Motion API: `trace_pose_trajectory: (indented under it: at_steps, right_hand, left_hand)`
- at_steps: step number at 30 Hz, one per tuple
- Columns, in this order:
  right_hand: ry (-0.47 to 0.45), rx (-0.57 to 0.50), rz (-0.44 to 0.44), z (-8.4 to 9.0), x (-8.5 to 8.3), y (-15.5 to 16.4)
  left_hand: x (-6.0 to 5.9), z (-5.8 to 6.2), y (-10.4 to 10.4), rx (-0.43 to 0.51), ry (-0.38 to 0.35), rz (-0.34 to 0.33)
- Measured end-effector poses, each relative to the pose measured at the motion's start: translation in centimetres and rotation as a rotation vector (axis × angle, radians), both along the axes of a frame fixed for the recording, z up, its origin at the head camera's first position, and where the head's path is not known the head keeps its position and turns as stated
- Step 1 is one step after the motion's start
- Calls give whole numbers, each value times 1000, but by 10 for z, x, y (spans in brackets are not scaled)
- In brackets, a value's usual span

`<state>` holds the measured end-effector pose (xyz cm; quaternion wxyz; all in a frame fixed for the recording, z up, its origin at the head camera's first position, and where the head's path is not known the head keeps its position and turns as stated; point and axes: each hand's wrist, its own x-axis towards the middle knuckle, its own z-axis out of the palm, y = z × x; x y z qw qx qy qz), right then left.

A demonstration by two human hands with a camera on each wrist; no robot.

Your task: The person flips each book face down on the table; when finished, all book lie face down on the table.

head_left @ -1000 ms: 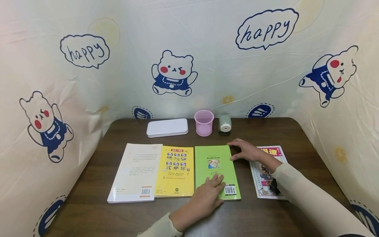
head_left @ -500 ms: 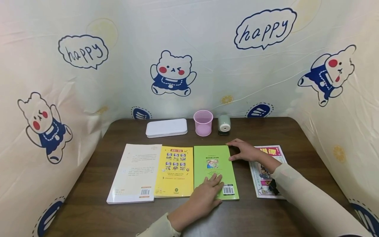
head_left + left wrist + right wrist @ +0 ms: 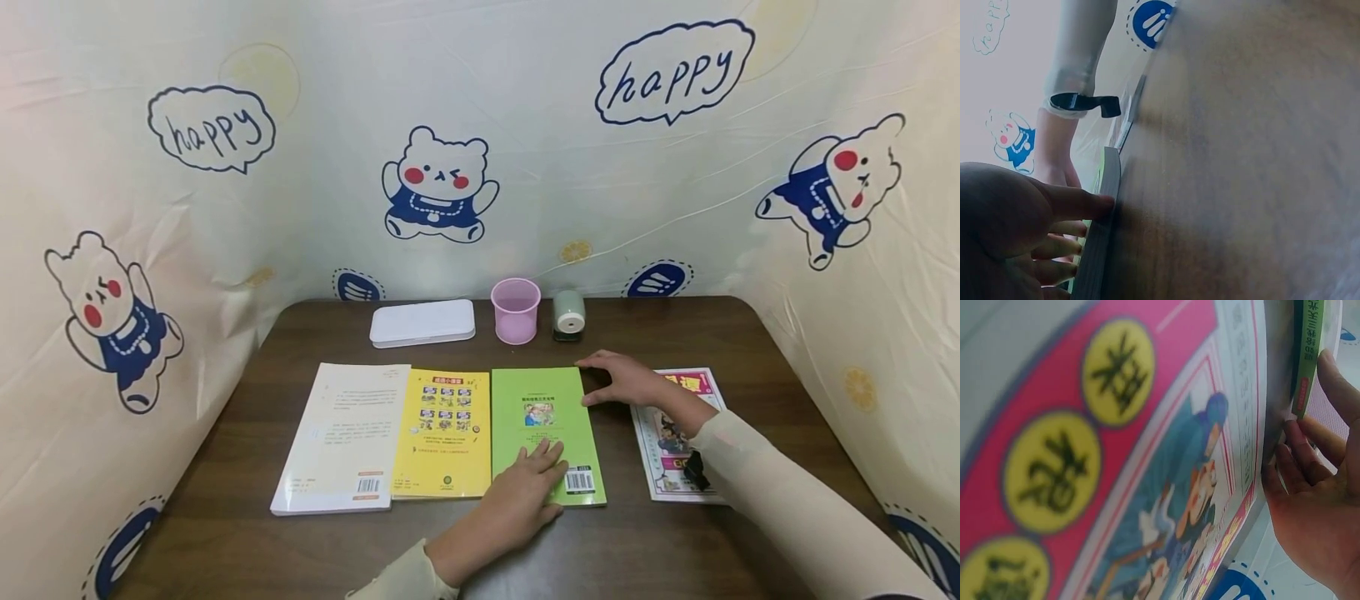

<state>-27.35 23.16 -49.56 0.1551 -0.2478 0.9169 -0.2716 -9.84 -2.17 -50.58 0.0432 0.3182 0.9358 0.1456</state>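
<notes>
A green book point(image 3: 543, 392) lies back cover up, third in a row on the dark table. My left hand point(image 3: 521, 496) rests on its lower part, fingers spread over the cover. In the left wrist view the thumb point(image 3: 1082, 203) lies against the page edge. At the far right corner my right hand point(image 3: 622, 379) touches the book, index finger at the top edge and thumb at the right side. To the left a yellow book point(image 3: 446, 433) sits close beside it, then a white book point(image 3: 341, 442). A comic book point(image 3: 675, 454) lies partly hidden under the right forearm.
Along the back stand a white flat case point(image 3: 423, 323), a pink cup point(image 3: 516, 312) and a pale green pencil sharpener point(image 3: 569, 315). A printed cloth point(image 3: 322, 192) hangs round the table's point(image 3: 225, 533) back and sides.
The green book has shifted very slightly left, closer to the yellow book. Both hands stay at nearly the same places on it.
</notes>
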Motion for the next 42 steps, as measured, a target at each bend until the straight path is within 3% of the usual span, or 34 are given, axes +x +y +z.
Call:
trace_pose_trajectory:
  at_steps: [15,28,42]
  right_hand:
    - [17,-38,-27,2,3,34]
    - [-74,-13,-152,6,3,80]
    - [-102,-8,-155,13,1,118]
  left_hand:
    - [1,1,1,-23,14,10]
    - [1,1,1,-31,21,14]
    - [1,0,1,-12,28,5]
